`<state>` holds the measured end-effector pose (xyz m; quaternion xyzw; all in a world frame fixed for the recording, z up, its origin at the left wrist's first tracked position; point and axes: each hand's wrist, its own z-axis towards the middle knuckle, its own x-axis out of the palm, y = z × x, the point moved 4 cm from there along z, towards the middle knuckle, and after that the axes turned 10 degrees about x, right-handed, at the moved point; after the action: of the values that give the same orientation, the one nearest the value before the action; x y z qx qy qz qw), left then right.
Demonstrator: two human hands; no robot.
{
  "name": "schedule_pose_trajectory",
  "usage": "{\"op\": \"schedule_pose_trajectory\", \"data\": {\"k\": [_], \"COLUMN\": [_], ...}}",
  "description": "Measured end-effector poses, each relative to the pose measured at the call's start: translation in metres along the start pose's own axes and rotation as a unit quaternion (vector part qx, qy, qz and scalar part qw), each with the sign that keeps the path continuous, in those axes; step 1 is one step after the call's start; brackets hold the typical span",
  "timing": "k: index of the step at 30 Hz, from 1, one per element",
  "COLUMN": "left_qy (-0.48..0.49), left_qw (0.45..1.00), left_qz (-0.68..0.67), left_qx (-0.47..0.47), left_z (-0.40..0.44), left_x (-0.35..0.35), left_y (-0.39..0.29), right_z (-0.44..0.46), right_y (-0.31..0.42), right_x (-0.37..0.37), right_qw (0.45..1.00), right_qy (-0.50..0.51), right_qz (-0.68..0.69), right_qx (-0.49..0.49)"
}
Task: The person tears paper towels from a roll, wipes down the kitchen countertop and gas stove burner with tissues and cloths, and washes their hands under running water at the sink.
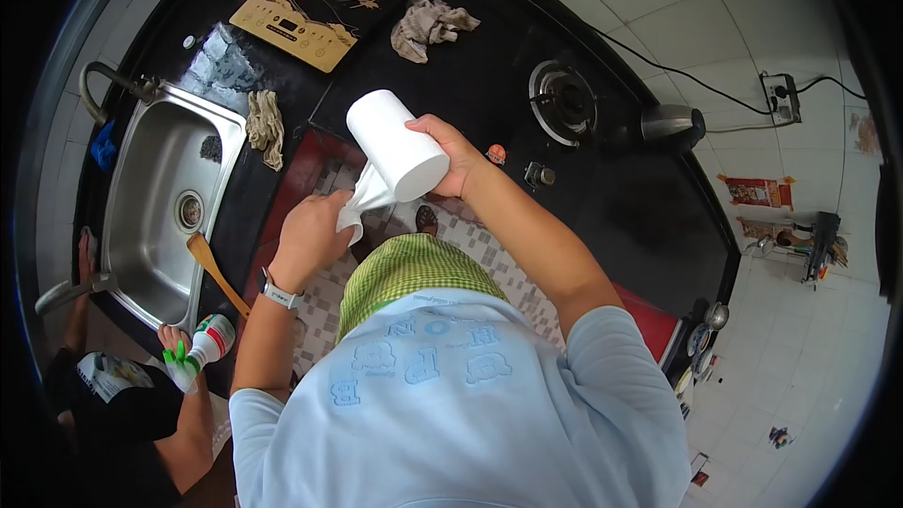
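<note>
A white roll of paper towel (390, 136) is held tilted in front of my body, just off the counter's front edge. My right hand (454, 158) wraps around its near right end, thumb on top. A loose, crumpled sheet (369, 196) hangs from the roll's underside. My left hand (315, 237), with a pale watch on the wrist, is closed on that sheet's lower end. The sheet is bunched between the hand and the roll. Whether it is torn free of the roll, I cannot tell.
A steel sink (155, 226) lies left, a wooden spatula (214, 268) at its edge. Rags (428, 28) lie on the black counter (451, 85) near a gold induction panel (293, 28). A gas burner (562, 103) sits right. Another person's hand (176, 343) is by a spray bottle (213, 339).
</note>
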<state>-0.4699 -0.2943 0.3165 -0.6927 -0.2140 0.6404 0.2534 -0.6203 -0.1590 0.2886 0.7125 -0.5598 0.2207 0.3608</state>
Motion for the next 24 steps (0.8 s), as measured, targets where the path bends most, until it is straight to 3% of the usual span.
{"op": "schedule_pose_trajectory", "data": {"k": [2, 6, 9, 11, 14, 15, 17, 18, 19, 21, 24], "left_qy": [-0.024, -0.024, 0.018, 0.04, 0.056, -0.011, -0.182, -0.281, -0.3, -0.331, -0.326], "left_qw": [1.0, 0.998, 0.992, 0.977, 0.97, 0.962, 0.921, 0.886, 0.875, 0.855, 0.879], "left_qz": [-0.005, -0.037, -0.112, -0.195, -0.223, -0.273, -0.326, -0.327, -0.353, -0.392, -0.346], "left_qx": [0.011, 0.033, 0.062, 0.072, 0.083, 0.013, -0.113, -0.169, -0.139, -0.073, -0.026], "left_z": [0.002, 0.001, -0.007, -0.018, -0.052, -0.081, -0.112, -0.118, -0.109, -0.089, -0.048], "left_x": [-0.01, -0.032, -0.053, -0.065, -0.085, -0.098, -0.112, -0.118, -0.117, -0.089, -0.074], "left_y": [-0.003, 0.001, 0.006, 0.01, 0.049, 0.078, 0.106, 0.106, 0.1, 0.098, 0.059], "right_z": [0.0, -0.002, -0.007, -0.015, -0.012, -0.025, -0.035, -0.034, -0.02, 0.009, 0.035], "right_y": [-0.001, 0.002, 0.003, 0.0, 0.011, 0.027, 0.058, 0.07, 0.08, 0.088, 0.077], "right_x": [-0.004, -0.004, 0.0, 0.009, -0.019, -0.024, -0.035, -0.038, -0.051, -0.052, -0.015], "right_qw": [0.996, 0.996, 0.997, 0.99, 0.984, 0.986, 0.974, 0.931, 0.854, 0.612, 0.505], "right_qy": [-0.077, -0.063, 0.0, 0.096, 0.072, 0.1, -0.087, -0.206, -0.315, -0.475, -0.496], "right_qz": [0.031, -0.03, -0.026, -0.045, -0.16, -0.126, -0.205, -0.279, -0.381, -0.573, -0.63], "right_qx": [0.045, 0.052, 0.069, 0.095, 0.04, 0.031, -0.049, -0.11, -0.164, -0.268, -0.321]}}
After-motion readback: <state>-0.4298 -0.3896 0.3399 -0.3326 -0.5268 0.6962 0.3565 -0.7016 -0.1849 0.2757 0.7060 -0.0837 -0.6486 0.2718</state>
